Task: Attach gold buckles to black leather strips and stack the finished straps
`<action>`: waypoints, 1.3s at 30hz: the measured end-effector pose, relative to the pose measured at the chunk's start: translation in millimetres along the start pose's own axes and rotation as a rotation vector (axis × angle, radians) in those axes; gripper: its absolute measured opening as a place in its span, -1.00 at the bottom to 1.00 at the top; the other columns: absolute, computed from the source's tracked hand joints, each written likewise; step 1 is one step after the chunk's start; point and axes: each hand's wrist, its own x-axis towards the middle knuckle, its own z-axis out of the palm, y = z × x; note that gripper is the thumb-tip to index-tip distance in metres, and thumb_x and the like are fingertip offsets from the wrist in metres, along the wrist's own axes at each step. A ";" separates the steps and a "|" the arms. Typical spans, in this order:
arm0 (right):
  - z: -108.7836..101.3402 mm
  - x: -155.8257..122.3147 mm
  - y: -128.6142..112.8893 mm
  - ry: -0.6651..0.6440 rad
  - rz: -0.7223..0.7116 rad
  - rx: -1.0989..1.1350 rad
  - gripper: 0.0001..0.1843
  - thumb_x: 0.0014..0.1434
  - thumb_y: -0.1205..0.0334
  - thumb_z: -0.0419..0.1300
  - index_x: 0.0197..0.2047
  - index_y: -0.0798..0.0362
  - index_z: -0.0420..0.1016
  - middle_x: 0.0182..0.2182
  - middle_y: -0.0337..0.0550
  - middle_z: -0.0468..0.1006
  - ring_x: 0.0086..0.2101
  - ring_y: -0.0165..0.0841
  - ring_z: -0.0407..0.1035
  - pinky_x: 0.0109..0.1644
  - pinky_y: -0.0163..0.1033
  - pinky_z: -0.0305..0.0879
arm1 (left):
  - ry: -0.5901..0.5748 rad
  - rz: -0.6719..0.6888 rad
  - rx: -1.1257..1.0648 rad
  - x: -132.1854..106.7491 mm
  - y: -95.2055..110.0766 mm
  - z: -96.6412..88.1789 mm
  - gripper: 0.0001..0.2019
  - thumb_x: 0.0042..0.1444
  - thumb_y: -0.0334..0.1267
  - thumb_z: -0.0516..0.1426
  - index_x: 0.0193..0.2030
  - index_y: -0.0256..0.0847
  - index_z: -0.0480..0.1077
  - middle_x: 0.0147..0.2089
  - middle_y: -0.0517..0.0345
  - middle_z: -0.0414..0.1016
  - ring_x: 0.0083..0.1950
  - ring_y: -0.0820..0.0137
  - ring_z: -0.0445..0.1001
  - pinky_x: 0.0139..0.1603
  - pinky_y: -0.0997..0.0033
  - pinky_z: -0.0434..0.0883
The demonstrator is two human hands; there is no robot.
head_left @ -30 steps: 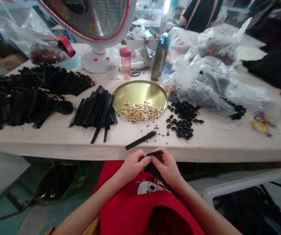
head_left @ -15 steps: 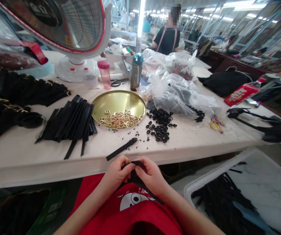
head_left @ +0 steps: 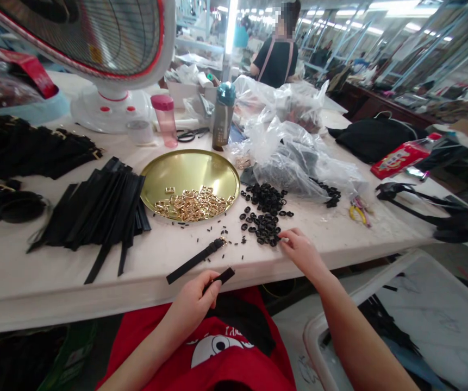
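Note:
My left hand (head_left: 193, 301) is closed on a black strap (head_left: 222, 276) just below the table's front edge, above my red apron. My right hand (head_left: 299, 251) has reached onto the table and its fingertips pinch at the near edge of a scatter of black rings (head_left: 264, 214). Whether a ring is in the fingers I cannot make out. A finished black strap with a gold buckle (head_left: 196, 259) lies on the table in front of me. A gold round tray (head_left: 188, 174) holds several gold buckles (head_left: 191, 203).
A stack of black straps (head_left: 95, 212) lies left of the tray, more black pieces at the far left. A fan (head_left: 107, 60), pink cup (head_left: 166, 119), bottle (head_left: 222, 115) and plastic bags (head_left: 294, 152) stand behind. A white crate (head_left: 400, 320) sits lower right. Another person (head_left: 278, 54) works beyond.
My right hand has let go of the strap and reached forward and right to the black rings. The left hand keeps the strap. The view has shifted slightly to the right.

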 end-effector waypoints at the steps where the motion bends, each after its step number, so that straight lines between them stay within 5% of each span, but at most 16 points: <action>1: 1.3 3.0 1.8 -0.024 -0.017 -0.026 -0.83 0.08 0.25 0.03 -0.27 0.02 0.41 -0.29 -0.13 0.36 -0.42 -0.38 0.31 -0.23 -0.21 0.23 | -0.009 -0.004 0.000 0.9 0.3 0.5 -0.72 0.14 -0.10 -0.09 -0.20 -0.21 0.32 -0.59 0.28 0.28 -0.51 0.42 0.27 -0.44 0.48 0.16; 8: 2.5 2.7 -3.6 0.080 0.052 0.089 -0.90 0.03 0.21 0.11 -0.37 0.05 0.37 -0.39 -0.17 0.35 -0.45 -0.38 0.26 -0.27 -0.20 0.18 | -0.011 -0.005 0.019 -2.6 9.1 -2.0 -0.73 0.13 -0.09 -0.08 -0.28 -0.21 0.32 -0.60 0.28 0.29 -0.52 0.43 0.27 -0.45 0.49 0.15; 11: -1.6 -12.2 -31.2 0.080 0.190 0.521 -0.82 -0.01 0.13 0.17 -0.34 0.03 0.34 -0.49 -0.27 0.31 -0.48 -0.41 0.21 -0.33 -0.24 0.14 | 0.034 0.015 0.025 -7.5 21.5 -4.3 -0.74 0.13 -0.09 -0.06 -0.31 -0.20 0.34 -0.61 0.29 0.28 -0.53 0.45 0.26 -0.46 0.49 0.13; 14: -0.3 -34.5 -77.8 -0.124 0.266 1.078 -0.78 -0.05 0.13 0.24 -0.34 0.01 0.33 -0.49 -0.32 0.33 -0.49 -0.48 0.19 -0.35 -0.30 0.13 | 0.127 0.061 -0.026 -12.4 36.6 -4.5 -0.74 0.13 -0.10 -0.06 -0.33 -0.20 0.33 -0.59 0.30 0.27 -0.52 0.48 0.26 -0.44 0.51 0.16; 17: 6.5 -54.3 -120.8 -0.296 0.315 1.348 -0.77 -0.07 0.11 0.27 -0.39 0.02 0.35 -0.50 -0.33 0.37 -0.51 -0.51 0.20 -0.35 -0.33 0.14 | 0.182 0.118 -0.056 -18.8 43.5 -3.8 -0.76 0.15 -0.11 -0.06 -0.28 -0.20 0.33 -0.55 0.30 0.28 -0.50 0.50 0.26 -0.42 0.54 0.18; 21: 17.3 -66.4 -145.5 -0.293 0.271 1.285 -0.78 -0.03 0.08 0.25 -0.41 0.04 0.38 -0.56 -0.31 0.39 -0.48 -0.48 0.25 -0.31 -0.32 0.17 | 0.181 0.170 0.068 -32.2 36.8 -6.6 -0.78 0.15 -0.19 -0.06 -0.31 -0.18 0.36 -0.50 0.28 0.32 -0.46 0.51 0.27 -0.41 0.54 0.16; 28: 24.4 -73.4 -148.1 -0.275 0.259 1.143 -0.71 -0.10 0.07 0.30 -0.32 0.04 0.44 -0.55 -0.31 0.43 -0.49 -0.46 0.30 -0.27 -0.29 0.24 | 0.191 0.171 0.200 -41.9 27.4 -8.7 -0.79 0.13 -0.21 -0.04 -0.42 -0.20 0.33 -0.55 0.28 0.31 -0.49 0.50 0.25 -0.45 0.53 0.10; 39: 53.5 -77.9 -157.7 -0.424 0.557 1.673 -0.82 -0.12 0.23 0.34 -0.43 0.02 0.42 -0.56 -0.37 0.41 -0.54 -0.57 0.24 -0.40 -0.42 0.25 | 0.208 0.120 -0.002 -32.7 15.0 -2.2 -0.79 0.16 -0.22 -0.06 -0.34 -0.22 0.33 -0.54 0.28 0.30 -0.50 0.51 0.27 -0.42 0.53 0.18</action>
